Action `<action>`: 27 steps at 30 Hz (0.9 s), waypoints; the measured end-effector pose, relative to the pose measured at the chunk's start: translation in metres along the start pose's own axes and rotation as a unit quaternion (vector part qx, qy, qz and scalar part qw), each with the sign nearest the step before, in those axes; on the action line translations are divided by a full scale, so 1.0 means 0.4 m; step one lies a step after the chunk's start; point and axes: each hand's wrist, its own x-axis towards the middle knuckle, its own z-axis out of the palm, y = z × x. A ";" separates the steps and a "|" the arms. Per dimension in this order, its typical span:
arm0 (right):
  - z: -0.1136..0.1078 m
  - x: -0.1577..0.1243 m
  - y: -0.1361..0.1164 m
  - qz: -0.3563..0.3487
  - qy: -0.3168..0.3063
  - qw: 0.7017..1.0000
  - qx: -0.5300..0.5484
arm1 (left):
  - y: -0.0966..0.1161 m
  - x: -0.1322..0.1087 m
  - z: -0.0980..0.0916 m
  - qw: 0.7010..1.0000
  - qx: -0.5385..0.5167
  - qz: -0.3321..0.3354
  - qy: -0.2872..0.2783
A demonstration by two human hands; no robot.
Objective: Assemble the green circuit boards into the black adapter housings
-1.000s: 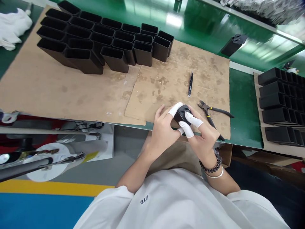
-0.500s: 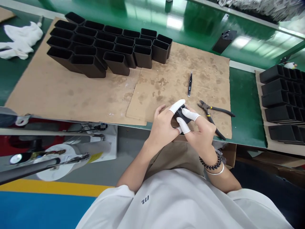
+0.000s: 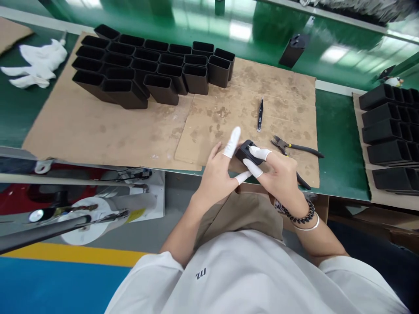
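Note:
At the front edge of the cardboard, my right hand (image 3: 278, 176) grips a small black rectangular housing (image 3: 243, 152). Its thumb and index finger, both in white finger cots, press on the housing's top face. Just left of it is my left hand (image 3: 218, 174), fingers spread, with the cotted index finger raised off the housing. The left thumb reaches close under the housing; whether it touches is unclear. Diagonal cutters (image 3: 304, 150) with black and yellow handles lie beside my right hand, which partly covers them. Black tweezers (image 3: 260, 115) lie beyond the housing.
Several open black rectangular tubes (image 3: 160, 89) stand grouped at the back left of the cardboard (image 3: 131, 135). One black tube (image 3: 293, 51) stands at the back right. More black cases (image 3: 388, 152) are stacked at far right. White gloves (image 3: 44, 61) lie far left.
My left index finger has lifted off the housing and the left hand has opened, drawing slightly left. My right hand keeps its hold. The view has shifted slightly.

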 end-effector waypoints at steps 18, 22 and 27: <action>-0.042 -0.050 -0.088 0.547 -0.057 0.381 0.744 | 0.159 -0.021 0.031 0.982 -0.063 0.044 0.172; -0.073 -0.055 -0.109 0.560 -0.026 0.324 0.762 | 0.197 -0.032 0.018 0.982 -0.111 -0.009 0.153; -0.104 -0.065 -0.141 0.570 0.019 0.333 0.751 | 0.228 -0.049 0.019 0.958 -0.250 -0.054 0.126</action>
